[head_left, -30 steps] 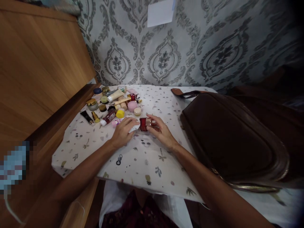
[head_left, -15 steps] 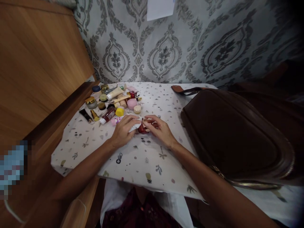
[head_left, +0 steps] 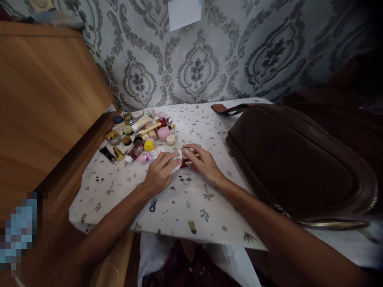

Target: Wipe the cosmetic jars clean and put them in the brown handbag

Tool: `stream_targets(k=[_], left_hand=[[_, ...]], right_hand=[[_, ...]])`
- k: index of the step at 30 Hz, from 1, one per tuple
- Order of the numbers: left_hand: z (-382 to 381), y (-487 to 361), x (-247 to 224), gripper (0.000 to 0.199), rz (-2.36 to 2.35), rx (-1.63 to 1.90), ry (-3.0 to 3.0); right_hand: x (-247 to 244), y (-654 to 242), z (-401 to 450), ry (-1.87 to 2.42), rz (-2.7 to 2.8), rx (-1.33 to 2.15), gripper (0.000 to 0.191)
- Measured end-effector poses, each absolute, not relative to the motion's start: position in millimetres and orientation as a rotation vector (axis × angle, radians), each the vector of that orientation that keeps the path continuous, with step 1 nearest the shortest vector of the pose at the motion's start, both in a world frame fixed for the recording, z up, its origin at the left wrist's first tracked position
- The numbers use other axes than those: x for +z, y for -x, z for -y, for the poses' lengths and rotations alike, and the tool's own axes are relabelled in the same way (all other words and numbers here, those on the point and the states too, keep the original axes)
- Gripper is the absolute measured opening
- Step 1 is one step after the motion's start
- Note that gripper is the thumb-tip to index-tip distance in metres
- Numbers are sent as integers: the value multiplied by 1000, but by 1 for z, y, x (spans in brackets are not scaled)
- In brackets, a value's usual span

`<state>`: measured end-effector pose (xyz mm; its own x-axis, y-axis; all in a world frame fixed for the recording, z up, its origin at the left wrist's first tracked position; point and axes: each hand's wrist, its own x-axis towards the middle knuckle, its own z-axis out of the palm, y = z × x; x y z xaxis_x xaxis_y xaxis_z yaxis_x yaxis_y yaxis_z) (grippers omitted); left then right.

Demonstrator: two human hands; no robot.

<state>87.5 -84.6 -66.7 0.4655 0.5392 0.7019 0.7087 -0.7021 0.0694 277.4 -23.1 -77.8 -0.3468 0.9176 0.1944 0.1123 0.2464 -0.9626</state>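
Observation:
My left hand (head_left: 160, 171) is closed on a white wipe (head_left: 177, 162) and presses it against a small dark red bottle (head_left: 186, 163). Around the bottle's other side wrap the fingers of my right hand (head_left: 205, 163). Much of the bottle is hidden by the fingers and the wipe. Just beyond my left hand lies a pink and white tube (head_left: 152, 155). Near it are a yellow-lidded jar (head_left: 149, 145), a small cream-lidded jar (head_left: 170, 140), a pink jar (head_left: 163, 134) and a white-capped red bottle (head_left: 135, 151).
More cosmetics fill the table's back left, among them a gold-lidded jar (head_left: 113, 137), a black tube (head_left: 108, 154) and a cream tube (head_left: 141, 123). A large brown bag (head_left: 287, 163) stands at the right. Wooden furniture (head_left: 50, 79) borders the left; a patterned curtain (head_left: 197, 67) hangs behind.
The view has shifted slightly. The red bottle is turned in my hands, with less of it showing. My left hand has come off the pink and white tube's line of sight, uncovering more of it.

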Motion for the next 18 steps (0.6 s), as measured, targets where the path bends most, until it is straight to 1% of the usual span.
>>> stream_targets(k=[5, 12, 16, 18], left_hand=[[78, -80, -70, 30, 1244, -1188, 2462], [72, -72, -73, 36, 1389, -1243, 2457], [74, -75, -74, 34, 1334, -1258, 2446], [77, -78, -72, 30, 1273, -1243, 2430]], right_hand=[[-75, -279, 22, 897, 1729, 1207, 45], [-82, -277, 18, 861, 1784, 1082, 52], [-77, -276, 22, 849, 1774, 1104, 36], [-73, -276, 25, 869, 1763, 1128, 32]])
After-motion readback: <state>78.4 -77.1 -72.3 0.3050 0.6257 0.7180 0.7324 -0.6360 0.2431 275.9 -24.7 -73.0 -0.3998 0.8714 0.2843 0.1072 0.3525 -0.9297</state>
